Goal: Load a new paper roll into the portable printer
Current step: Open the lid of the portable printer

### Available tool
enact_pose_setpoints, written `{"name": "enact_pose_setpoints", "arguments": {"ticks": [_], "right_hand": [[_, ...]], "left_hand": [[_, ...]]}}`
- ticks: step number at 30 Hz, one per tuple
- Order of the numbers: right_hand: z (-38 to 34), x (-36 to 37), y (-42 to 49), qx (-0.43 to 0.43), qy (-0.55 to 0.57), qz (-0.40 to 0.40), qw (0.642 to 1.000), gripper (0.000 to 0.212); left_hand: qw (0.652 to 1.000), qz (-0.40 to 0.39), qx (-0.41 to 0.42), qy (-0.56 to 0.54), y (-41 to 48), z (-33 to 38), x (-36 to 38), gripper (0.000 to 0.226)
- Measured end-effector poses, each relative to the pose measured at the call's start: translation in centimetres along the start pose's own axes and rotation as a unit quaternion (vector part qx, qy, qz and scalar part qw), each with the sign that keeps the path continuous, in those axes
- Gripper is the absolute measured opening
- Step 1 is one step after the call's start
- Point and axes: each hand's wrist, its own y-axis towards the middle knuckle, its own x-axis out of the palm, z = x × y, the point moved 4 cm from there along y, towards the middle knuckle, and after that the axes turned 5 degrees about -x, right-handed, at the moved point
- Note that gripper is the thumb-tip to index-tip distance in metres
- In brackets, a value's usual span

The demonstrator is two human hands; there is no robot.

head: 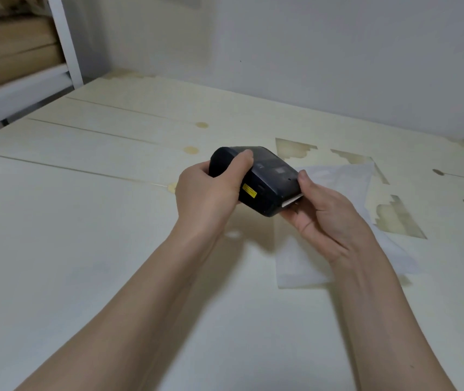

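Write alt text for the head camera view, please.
Two bare hands hold a small black portable printer above a pale wooden table, left hand gripping one end, right hand the other. Crumpled white paper lies behind.

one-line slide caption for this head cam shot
Both hands, left hand and right hand, hold a black portable printer above a pale table, white paper lying behind.
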Motion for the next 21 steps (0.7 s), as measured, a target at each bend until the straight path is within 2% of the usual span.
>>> {"name": "enact_pose_setpoints", "arguments": {"ticks": [12,21], "right_hand": [[-0.28,-0.25,-0.13,-0.008,0.018,0.035,0.999,0.027],[-0.29,-0.22,-0.3,-0.003,0.01,0.043,0.999,0.025]], "left_hand": [[0.999,0.024,0.026,-0.015,-0.32,0.08,0.22,0.042],[1.0,-0.01,0.002,-0.023,0.21,-0.39,0.05,0.025]]}}
